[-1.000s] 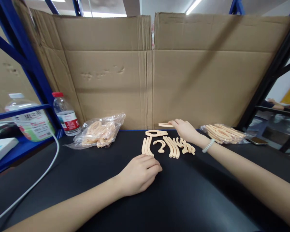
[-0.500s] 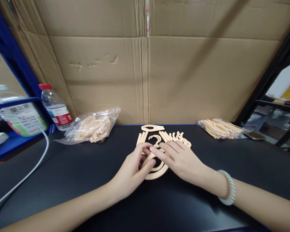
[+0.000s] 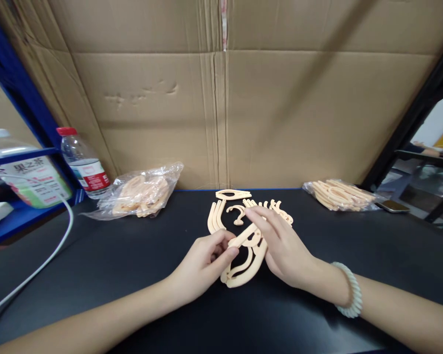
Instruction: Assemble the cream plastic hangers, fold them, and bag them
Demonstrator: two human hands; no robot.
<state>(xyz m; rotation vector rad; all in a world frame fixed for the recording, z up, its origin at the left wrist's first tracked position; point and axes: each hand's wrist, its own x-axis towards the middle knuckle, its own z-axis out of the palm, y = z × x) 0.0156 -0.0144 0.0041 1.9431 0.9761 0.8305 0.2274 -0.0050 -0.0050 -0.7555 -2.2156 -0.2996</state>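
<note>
Between my hands is a beige folding hanger [image 3: 253,266], with a round joint and curved arms spreading from it. My left hand [image 3: 208,260] pinches the end of one straight arm between thumb and fingers. From the other side, my right hand [image 3: 284,243] grips the hanger near its joint; the thumb and part of the grip are hidden behind the piece. Just beyond lies a loose hanger hook [image 3: 237,215]. Several curved hanger arms [image 3: 216,216] lie to its left, and more hook pieces [image 3: 280,211] show behind my right hand.
A folded beige hanger [image 3: 233,194] lies at the table's back edge. Clear bags of beige parts stand at left [image 3: 143,191] and right [image 3: 341,193]. A phone [image 3: 393,206], a water bottle [image 3: 86,164] and a white cable [image 3: 40,270] are at the sides.
The hanger's straight arm has been lifted and tilted up towards the right. My right hand has turned and shifted slightly right, uncovering the joint. My left hand still pinches an end.
</note>
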